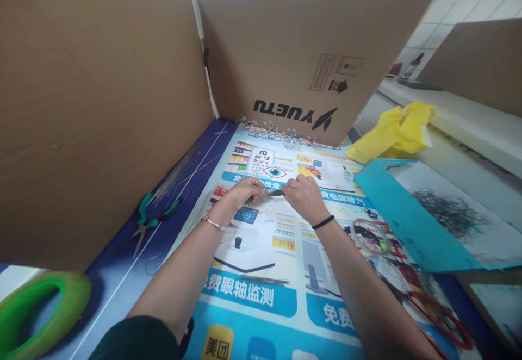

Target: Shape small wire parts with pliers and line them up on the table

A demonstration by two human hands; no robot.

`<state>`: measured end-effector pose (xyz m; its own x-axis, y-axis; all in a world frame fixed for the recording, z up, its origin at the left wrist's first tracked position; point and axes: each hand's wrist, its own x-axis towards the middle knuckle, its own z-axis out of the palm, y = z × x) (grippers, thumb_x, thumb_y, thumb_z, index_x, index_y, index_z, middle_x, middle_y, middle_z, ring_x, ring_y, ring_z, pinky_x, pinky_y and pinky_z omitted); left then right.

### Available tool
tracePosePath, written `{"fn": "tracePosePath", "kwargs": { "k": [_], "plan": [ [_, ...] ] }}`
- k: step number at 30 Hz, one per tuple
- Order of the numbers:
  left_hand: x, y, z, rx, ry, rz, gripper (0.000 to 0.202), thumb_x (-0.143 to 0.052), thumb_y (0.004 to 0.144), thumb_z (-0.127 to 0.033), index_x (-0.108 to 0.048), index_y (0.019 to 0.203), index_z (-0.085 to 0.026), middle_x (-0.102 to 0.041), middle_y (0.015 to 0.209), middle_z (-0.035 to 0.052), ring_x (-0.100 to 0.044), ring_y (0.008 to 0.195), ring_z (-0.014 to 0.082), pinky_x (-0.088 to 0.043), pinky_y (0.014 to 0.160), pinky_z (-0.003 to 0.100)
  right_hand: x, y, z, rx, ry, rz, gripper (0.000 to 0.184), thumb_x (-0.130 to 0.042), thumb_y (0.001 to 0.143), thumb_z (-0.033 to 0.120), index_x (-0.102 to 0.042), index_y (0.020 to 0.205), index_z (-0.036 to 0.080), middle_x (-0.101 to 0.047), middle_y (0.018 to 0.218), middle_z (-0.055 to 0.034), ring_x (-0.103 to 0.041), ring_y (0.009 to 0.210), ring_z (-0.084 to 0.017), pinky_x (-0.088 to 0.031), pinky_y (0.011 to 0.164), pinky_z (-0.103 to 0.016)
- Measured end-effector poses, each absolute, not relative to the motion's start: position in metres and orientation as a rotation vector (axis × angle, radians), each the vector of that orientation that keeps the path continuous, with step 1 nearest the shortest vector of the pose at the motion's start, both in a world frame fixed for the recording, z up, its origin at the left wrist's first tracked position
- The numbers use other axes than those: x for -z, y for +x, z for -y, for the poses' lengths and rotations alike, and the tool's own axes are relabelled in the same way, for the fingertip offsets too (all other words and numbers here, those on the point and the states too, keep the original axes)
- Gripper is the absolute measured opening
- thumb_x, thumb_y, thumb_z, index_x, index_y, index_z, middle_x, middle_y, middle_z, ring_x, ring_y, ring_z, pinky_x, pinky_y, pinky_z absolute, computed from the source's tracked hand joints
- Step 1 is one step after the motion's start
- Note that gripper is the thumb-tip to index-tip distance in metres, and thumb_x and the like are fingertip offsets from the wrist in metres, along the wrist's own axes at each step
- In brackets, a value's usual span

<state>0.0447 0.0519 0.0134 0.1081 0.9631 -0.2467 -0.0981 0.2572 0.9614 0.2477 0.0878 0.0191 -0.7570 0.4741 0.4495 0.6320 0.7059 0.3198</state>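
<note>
My right hand (305,197) is closed around the handles of small pliers (275,192), whose dark metal jaws point left toward my other hand. Fingers pinched together, my left hand (248,192) holds thin, pale wire, of which only faint strands show. The jaws meet the wire close to the left fingertips; whether they grip it is too small to tell. Both hands are above a printed poster sheet (248,251) that covers the table. A bundle of thin dark wires (269,280) lies on the sheet, nearer to me.
Cardboard panels (310,39) stand at the back and left, with wire scraps (285,131) along the base. Teal-handled pliers (149,218) and green tape (77,300) lie left. On the right are red-handled scissors (440,316), a wire coil (369,235), a blue folder (408,224) and yellow wrapping (395,129).
</note>
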Motion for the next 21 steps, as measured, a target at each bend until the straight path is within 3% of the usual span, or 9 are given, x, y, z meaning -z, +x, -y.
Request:
{"fn": "tracePosePath", "kwargs": {
  "k": [13, 21],
  "plan": [
    [-0.0087, 0.0485, -0.0518, -1.035, 1.000, -1.134, 0.018, -0.062, 0.056, -0.014, -0.050, 0.070, -0.015, -0.046, 0.047, -0.0063, -0.040, 0.037, 0.0053, -0.028, 0.040, 0.020, -0.0191, 0.2438, -0.0851, 0.589, -0.880, 2.623, 0.016, -0.051, 0.084, 0.024, -0.061, 0.073, 0.021, -0.055, 0.070, -0.0039, -0.035, 0.075, -0.017, -0.016, 0.065, -0.033],
    [-0.0171, 0.0499, -0.0504, -0.998, 1.045, -1.292, 0.015, -0.059, 0.056, -0.010, -0.049, 0.064, -0.016, -0.044, 0.042, -0.0069, -0.036, 0.033, 0.0050, -0.023, 0.038, 0.020, -0.0247, 0.2463, -0.0849, 0.637, -0.902, 2.603, 0.020, -0.047, 0.087, 0.023, -0.062, 0.075, 0.020, -0.055, 0.072, -0.0048, -0.035, 0.079, -0.018, -0.017, 0.070, -0.034]
  ]
}}
